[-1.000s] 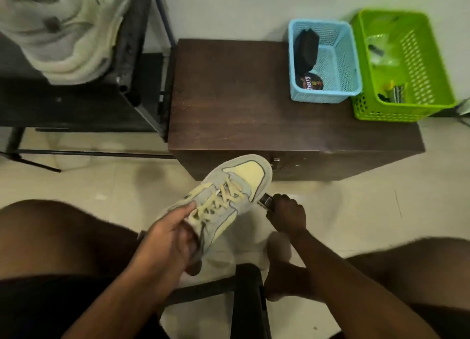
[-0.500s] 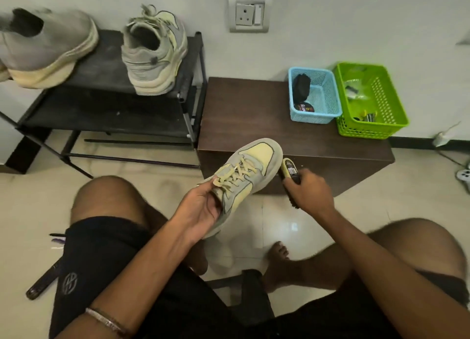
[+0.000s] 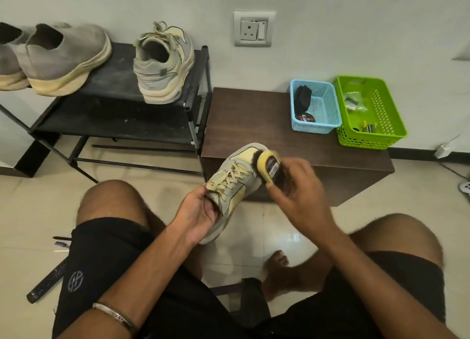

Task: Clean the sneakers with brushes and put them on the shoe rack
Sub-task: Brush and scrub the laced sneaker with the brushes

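My left hand [image 3: 201,214] grips a grey and pale-yellow laced sneaker [image 3: 235,183] at its opening, toe pointing away from me. My right hand [image 3: 297,186] holds a yellow-backed brush with dark bristles [image 3: 270,167] against the sneaker's toe area; this hand is blurred. The matching sneaker [image 3: 162,66] stands heel toward me on the top shelf of the black shoe rack [image 3: 112,119]. Two grey slip-on shoes [image 3: 63,58] sit further left on the same shelf.
A dark wooden low table [image 3: 254,125] stands right of the rack, carrying a blue basket [image 3: 328,125] with a black item and a tin, and a green basket [image 3: 381,137] with small items. A wall socket [image 3: 254,29] is above. A dark stick-like object [image 3: 48,282] lies on the floor.
The view has tilted up from the floor and table to show the rack. My right hand has brought the brush from beside the sneaker onto its toe. My left hand still holds the sneaker.
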